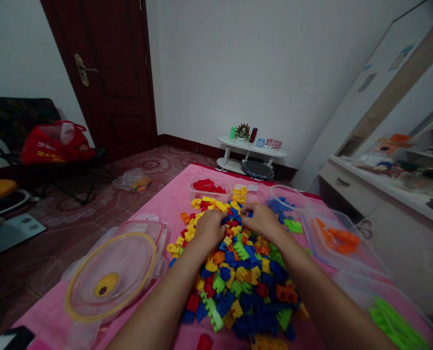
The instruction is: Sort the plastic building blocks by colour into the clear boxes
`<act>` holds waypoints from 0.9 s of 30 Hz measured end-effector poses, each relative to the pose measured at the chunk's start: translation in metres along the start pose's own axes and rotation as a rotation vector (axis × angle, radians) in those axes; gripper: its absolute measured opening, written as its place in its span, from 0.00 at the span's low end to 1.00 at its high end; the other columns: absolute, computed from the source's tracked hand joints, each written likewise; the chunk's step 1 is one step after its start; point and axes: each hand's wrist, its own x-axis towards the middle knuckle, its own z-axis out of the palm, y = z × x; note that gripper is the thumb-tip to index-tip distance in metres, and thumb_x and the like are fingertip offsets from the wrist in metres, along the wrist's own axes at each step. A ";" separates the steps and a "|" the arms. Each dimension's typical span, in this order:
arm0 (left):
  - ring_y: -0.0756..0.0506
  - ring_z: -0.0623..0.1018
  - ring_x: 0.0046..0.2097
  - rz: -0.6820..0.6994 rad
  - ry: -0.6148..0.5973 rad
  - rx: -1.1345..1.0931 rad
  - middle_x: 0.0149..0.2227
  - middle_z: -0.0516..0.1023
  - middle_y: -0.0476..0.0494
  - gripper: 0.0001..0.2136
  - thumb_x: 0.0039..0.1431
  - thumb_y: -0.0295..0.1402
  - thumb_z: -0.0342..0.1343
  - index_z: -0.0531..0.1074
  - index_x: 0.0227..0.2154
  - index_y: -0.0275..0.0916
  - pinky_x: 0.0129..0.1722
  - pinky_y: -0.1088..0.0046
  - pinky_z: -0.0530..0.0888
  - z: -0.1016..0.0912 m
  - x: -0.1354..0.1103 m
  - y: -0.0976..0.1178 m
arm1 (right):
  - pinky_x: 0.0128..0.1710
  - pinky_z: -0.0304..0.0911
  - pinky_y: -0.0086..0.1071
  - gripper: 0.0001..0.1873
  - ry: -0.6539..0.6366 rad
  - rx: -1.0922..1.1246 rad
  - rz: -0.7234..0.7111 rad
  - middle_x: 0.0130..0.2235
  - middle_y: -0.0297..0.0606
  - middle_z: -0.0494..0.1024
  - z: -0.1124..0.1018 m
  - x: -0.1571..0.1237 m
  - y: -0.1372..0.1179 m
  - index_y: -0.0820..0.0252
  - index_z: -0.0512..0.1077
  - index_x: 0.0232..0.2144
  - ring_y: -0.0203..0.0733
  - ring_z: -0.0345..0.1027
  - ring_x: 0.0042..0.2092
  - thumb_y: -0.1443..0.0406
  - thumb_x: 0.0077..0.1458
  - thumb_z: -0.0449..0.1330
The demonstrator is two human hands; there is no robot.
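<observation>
A large heap of mixed toy building blocks (pixel 241 274) in red, yellow, blue, green and orange covers the middle of the pink cloth. At the far side of the heap, my left hand (pixel 211 227) has its fingers curled down among the blocks; what they grip is hidden. My right hand (pixel 262 219) is just to the right, its thumb and fingers closed around a small blue block (pixel 250 214). Beyond both hands stand a clear box of red blocks (pixel 209 185) and a group of yellow blocks (pixel 239 193).
On the right are a round tub with blue blocks (pixel 282 203), a clear box with orange blocks (pixel 342 240) and a container with green blocks (pixel 394 323). Stacked clear lids (pixel 129 272) lie on the left of the pink cloth (pixel 172 194). A white cabinet (pixel 376 194) stands at right.
</observation>
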 end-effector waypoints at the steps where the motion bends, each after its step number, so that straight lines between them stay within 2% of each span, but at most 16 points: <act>1: 0.41 0.72 0.48 -0.003 -0.008 0.003 0.44 0.75 0.43 0.17 0.51 0.35 0.55 0.73 0.46 0.47 0.46 0.68 0.68 0.000 0.000 0.000 | 0.37 0.60 0.32 0.16 0.016 0.000 -0.017 0.40 0.38 0.78 0.001 0.004 -0.002 0.53 0.76 0.37 0.46 0.71 0.41 0.65 0.44 0.57; 3: 0.41 0.72 0.48 -0.013 -0.016 0.006 0.43 0.75 0.43 0.18 0.51 0.34 0.55 0.73 0.46 0.47 0.46 0.68 0.68 0.000 0.001 0.000 | 0.39 0.60 0.32 0.18 0.020 -0.028 -0.061 0.42 0.39 0.78 0.006 0.010 -0.006 0.52 0.76 0.40 0.46 0.70 0.42 0.66 0.44 0.56; 6: 0.41 0.72 0.47 -0.023 -0.016 0.006 0.43 0.75 0.42 0.17 0.51 0.33 0.55 0.73 0.46 0.47 0.45 0.68 0.69 0.000 0.001 0.000 | 0.38 0.59 0.33 0.21 -0.045 -0.077 -0.110 0.42 0.41 0.77 0.016 0.013 -0.009 0.51 0.74 0.43 0.47 0.70 0.42 0.66 0.43 0.57; 8: 0.41 0.72 0.47 -0.030 -0.019 0.005 0.43 0.75 0.42 0.17 0.51 0.32 0.55 0.74 0.45 0.47 0.45 0.68 0.69 -0.001 0.001 0.001 | 0.37 0.59 0.33 0.19 -0.070 -0.070 -0.131 0.40 0.42 0.76 0.021 0.012 -0.009 0.53 0.74 0.41 0.47 0.70 0.41 0.66 0.42 0.59; 11: 0.41 0.72 0.47 -0.036 -0.019 0.013 0.43 0.76 0.42 0.16 0.51 0.31 0.54 0.74 0.44 0.47 0.45 0.69 0.68 -0.001 0.001 0.002 | 0.37 0.58 0.31 0.16 -0.039 -0.033 -0.143 0.38 0.42 0.76 0.024 0.009 -0.007 0.57 0.74 0.37 0.45 0.69 0.40 0.67 0.40 0.60; 16: 0.43 0.73 0.46 -0.032 -0.008 -0.007 0.42 0.77 0.44 0.16 0.52 0.29 0.52 0.75 0.43 0.48 0.45 0.69 0.68 0.001 0.001 0.002 | 0.37 0.59 0.29 0.08 0.040 0.044 -0.127 0.33 0.38 0.77 0.025 0.002 -0.002 0.58 0.73 0.27 0.40 0.69 0.38 0.69 0.43 0.55; 18: 0.43 0.74 0.45 -0.020 0.009 -0.032 0.42 0.78 0.44 0.15 0.52 0.29 0.52 0.75 0.42 0.47 0.43 0.70 0.68 0.001 0.001 0.001 | 0.35 0.61 0.29 0.07 0.103 0.175 -0.079 0.30 0.36 0.77 0.026 -0.002 0.001 0.59 0.72 0.27 0.40 0.70 0.34 0.68 0.44 0.54; 22: 0.45 0.75 0.42 -0.010 0.054 -0.072 0.40 0.78 0.46 0.14 0.52 0.29 0.52 0.76 0.41 0.46 0.40 0.72 0.68 0.002 0.001 0.002 | 0.24 0.64 0.30 0.08 0.244 0.704 0.145 0.22 0.33 0.74 0.018 -0.001 0.019 0.60 0.70 0.29 0.39 0.69 0.23 0.63 0.43 0.56; 24: 0.46 0.75 0.41 0.006 0.067 -0.080 0.39 0.78 0.46 0.13 0.52 0.29 0.52 0.76 0.40 0.45 0.40 0.73 0.68 0.002 0.000 0.002 | 0.22 0.65 0.29 0.10 0.360 0.766 0.226 0.23 0.33 0.74 0.004 0.008 0.039 0.61 0.70 0.30 0.38 0.69 0.22 0.62 0.43 0.57; 27: 0.46 0.74 0.41 0.009 0.067 -0.088 0.39 0.78 0.47 0.13 0.52 0.29 0.53 0.76 0.40 0.45 0.39 0.74 0.68 0.003 0.001 0.002 | 0.22 0.65 0.28 0.12 0.537 0.683 0.347 0.24 0.36 0.75 -0.024 0.029 0.079 0.63 0.71 0.31 0.38 0.70 0.23 0.63 0.42 0.59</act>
